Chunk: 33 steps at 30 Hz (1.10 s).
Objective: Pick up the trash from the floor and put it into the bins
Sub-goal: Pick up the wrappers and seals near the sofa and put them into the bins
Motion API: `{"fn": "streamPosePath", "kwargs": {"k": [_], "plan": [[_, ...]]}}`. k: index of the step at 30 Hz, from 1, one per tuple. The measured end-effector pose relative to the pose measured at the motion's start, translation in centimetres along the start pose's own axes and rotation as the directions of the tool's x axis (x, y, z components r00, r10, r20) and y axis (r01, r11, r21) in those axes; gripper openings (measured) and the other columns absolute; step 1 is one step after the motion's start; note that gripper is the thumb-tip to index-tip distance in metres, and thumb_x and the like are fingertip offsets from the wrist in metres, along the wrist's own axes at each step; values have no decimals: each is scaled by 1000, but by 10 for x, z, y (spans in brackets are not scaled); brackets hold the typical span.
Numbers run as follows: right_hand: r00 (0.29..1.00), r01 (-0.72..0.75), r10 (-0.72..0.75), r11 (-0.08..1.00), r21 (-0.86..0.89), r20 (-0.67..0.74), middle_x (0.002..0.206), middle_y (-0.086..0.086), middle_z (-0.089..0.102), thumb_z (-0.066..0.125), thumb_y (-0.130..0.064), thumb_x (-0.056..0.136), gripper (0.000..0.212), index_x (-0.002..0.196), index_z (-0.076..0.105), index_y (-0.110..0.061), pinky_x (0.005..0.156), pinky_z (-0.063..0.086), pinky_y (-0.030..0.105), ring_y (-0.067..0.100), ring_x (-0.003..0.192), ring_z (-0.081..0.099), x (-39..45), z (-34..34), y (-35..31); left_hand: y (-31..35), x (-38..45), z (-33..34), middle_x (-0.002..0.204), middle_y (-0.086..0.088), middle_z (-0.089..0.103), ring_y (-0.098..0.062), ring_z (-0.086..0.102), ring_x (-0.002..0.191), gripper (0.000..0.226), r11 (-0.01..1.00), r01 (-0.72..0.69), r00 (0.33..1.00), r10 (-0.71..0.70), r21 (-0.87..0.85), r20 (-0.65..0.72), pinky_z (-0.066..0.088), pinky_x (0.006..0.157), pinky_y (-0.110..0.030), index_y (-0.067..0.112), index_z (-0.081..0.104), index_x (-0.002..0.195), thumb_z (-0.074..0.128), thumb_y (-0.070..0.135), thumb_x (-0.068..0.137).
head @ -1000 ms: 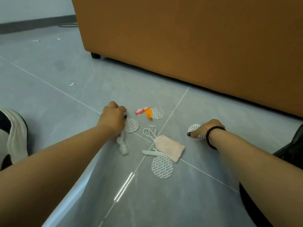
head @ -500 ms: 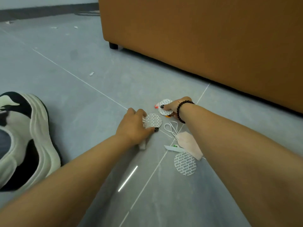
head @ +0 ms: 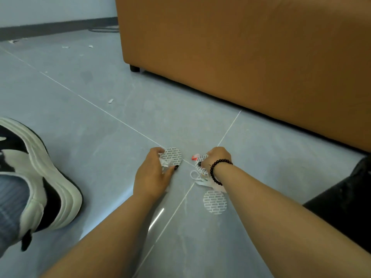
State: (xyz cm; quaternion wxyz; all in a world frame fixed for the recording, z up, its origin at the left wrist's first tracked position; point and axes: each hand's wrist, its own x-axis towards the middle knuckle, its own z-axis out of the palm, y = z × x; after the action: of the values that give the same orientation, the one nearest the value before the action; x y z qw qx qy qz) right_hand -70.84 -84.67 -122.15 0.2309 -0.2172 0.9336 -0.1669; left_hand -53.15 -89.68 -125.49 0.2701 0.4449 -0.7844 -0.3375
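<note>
My left hand pinches a round white foil seal between thumb and fingers, with a crumpled white scrap tucked in the palm. My right hand, a black bead bracelet on its wrist, holds another round seal over a small red-orange wrapper on the grey floor. Under the right wrist lie a white string loop and part of a beige pouch, mostly hidden. A third seal lies flat on the floor nearer to me.
An orange-brown sofa stands close behind the trash. My white and black shoe rests on the floor at the left. Small white scraps lie farther off on the tiles. No bin is in view.
My left hand has lifted its seal off the floor a little. The right hand stays on the seal by the red wrapper. The view has shifted slightly.
</note>
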Motion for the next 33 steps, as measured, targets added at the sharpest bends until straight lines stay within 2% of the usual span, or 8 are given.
{"fn": "streamPosePath", "kwargs": {"k": [6,9,12,14,18,23,27,33], "plan": [[995,17,-27,994,108,92,120,10,62,70,-18,82,30,109,59,-11,90,47,27,25,111,58,-76,0,43,4,-43,-5,121,-1,59,-28,61,101,37,999,19,998,-22,47,55,38,78,-27,22,45,124,59,29,90],[992,3,-27,979,202,120,117,9,63,63,-22,88,9,89,56,-15,89,48,27,23,108,59,-116,-15,59,19,-56,-15,122,-2,59,-25,60,101,34,999,19,994,-22,26,104,41,80,-28,25,46,121,60,26,90],[990,26,-61,965,259,128,116,5,64,63,-18,89,16,104,65,-11,84,48,22,17,103,60,-149,-46,67,61,-60,-30,117,-1,58,-24,61,93,32,999,-5,1000,3,-37,-30,45,79,-30,24,46,121,58,24,91],[986,77,-109,970,229,128,115,3,66,65,-13,87,23,109,67,-11,76,49,18,14,97,62,-166,-77,67,98,-59,-41,113,-2,58,-25,60,93,30,997,-8,994,-1,-77,-107,42,78,-30,19,47,120,58,22,91],[971,237,-238,971,19,29,112,10,67,62,-14,86,23,107,67,-6,86,53,29,22,102,63,-201,-164,71,178,-62,-62,102,-9,61,-26,57,88,10,988,-140,986,133,-63,-103,38,73,-28,13,58,98,59,17,89],[943,262,-261,965,-22,-207,109,10,66,58,-19,89,26,109,63,-4,85,54,38,27,99,62,-239,-276,92,269,-95,-88,78,1,62,-19,58,75,9,939,-323,946,326,-120,-2,41,64,-29,18,61,77,62,21,86],[905,224,-224,974,-44,-361,101,15,69,57,-14,88,17,94,66,-1,70,56,38,26,82,64,-262,-343,124,337,-127,-108,71,7,65,-11,56,63,15,915,-356,901,390,-188,191,41,54,-21,23,61,70,64,23,84],[940,32,-73,991,-128,-333,113,13,66,56,-24,93,29,116,62,-6,82,56,37,25,95,65,-263,-362,191,370,-159,-113,67,-5,68,-18,60,60,10,942,-306,746,328,-140,579,43,55,-25,21,63,71,66,22,81]]}}
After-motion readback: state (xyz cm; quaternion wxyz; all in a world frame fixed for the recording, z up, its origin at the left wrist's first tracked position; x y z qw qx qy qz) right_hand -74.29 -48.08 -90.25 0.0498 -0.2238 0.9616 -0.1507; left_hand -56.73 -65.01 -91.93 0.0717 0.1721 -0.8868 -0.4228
